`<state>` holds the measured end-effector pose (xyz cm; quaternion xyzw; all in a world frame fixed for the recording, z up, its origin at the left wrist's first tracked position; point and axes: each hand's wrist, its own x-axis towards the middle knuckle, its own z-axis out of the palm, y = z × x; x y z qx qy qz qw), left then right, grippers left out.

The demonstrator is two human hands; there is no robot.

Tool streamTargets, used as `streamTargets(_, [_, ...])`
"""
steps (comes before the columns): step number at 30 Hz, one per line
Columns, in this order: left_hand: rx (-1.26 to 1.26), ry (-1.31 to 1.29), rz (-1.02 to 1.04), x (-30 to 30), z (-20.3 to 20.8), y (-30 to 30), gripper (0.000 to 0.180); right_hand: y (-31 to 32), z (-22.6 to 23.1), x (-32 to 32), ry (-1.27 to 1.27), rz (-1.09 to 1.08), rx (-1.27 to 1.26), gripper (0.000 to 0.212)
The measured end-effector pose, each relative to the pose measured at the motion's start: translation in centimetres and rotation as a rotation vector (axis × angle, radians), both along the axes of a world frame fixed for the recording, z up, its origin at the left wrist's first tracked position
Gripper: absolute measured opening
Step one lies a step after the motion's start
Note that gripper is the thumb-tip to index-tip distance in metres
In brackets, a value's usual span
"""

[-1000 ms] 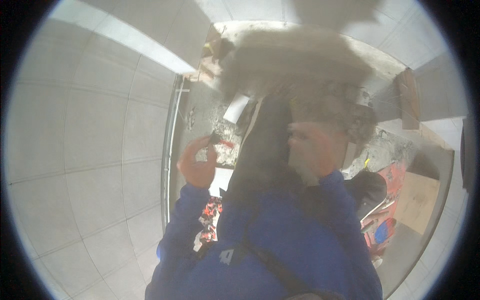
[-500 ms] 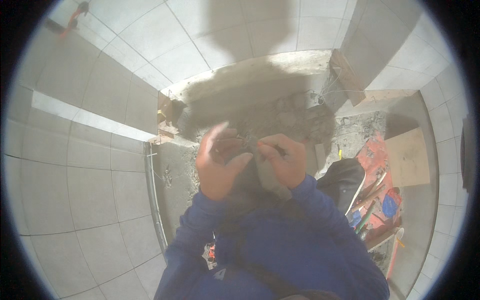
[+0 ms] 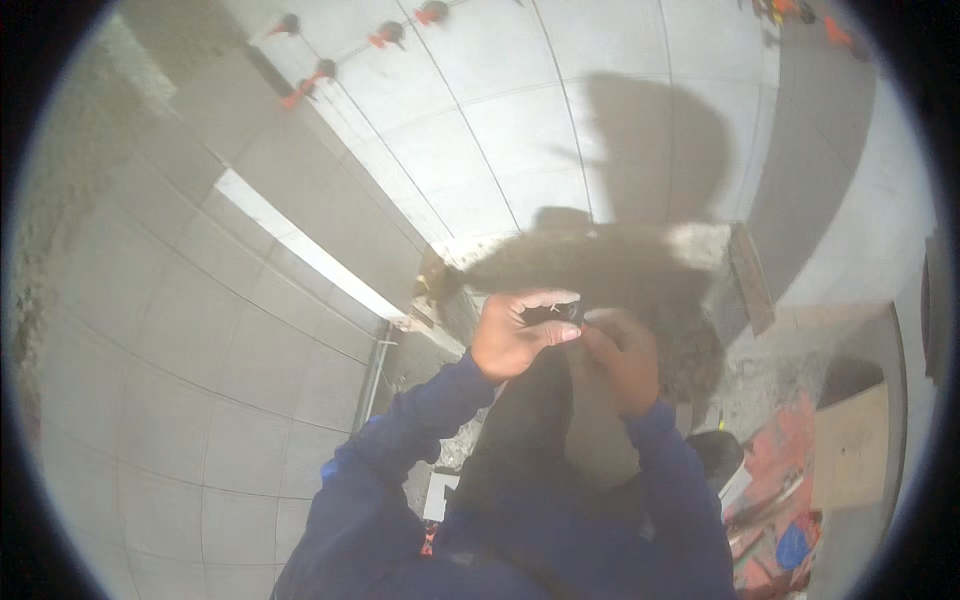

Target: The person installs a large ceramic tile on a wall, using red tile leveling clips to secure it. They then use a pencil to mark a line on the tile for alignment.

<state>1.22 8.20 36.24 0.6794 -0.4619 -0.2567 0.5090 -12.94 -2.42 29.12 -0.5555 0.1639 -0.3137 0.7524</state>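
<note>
My left hand [image 3: 515, 340] is raised in front of my body, its fingers curled toward the thumb. Between its fingertips a small dark thing shows, too small to name. Close beside it my right hand [image 3: 628, 365] has thumb and forefinger pinched together, touching or nearly touching that same small thing. What the right fingers grip is hidden and slightly blurred. Both blue sleeves rise from below.
Pale tiled surfaces lie at the left and far side, with several small red and black pieces [image 3: 386, 36] on them. Ahead is a rough, shadowed concrete recess. At right lie a tan board [image 3: 850, 450], a red sheet [image 3: 785, 455] with scraps and a blue crumpled piece [image 3: 793, 548].
My view has swung left, bringing more tiles and red pieces in. The two hands have come together, the left one's fingertips now meeting near the right one's pinch.
</note>
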Motion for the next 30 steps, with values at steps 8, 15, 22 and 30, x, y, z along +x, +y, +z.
streamTargets(8, [-0.066,0.026,0.152,7.3,7.2,0.0,0.041,-2.8,7.9,8.3,-0.172,-0.208,-0.986,0.027])
streamTargets(15, [-0.156,-0.246,-0.011,13.3,13.1,3.4,0.047,-1.9,12.9,15.8,-0.371,-0.37,-1.103,0.018])
streamTargets(22, [-0.17,-0.199,0.057,15.3,13.0,5.5,0.045,-0.6,13.4,18.3,-0.371,-0.24,-1.106,0.016])
streamTargets(30, [-0.245,-0.869,0.276,18.9,19.6,6.2,0.048,-1.6,15.9,22.9,-0.448,-0.367,-1.27,0.012])
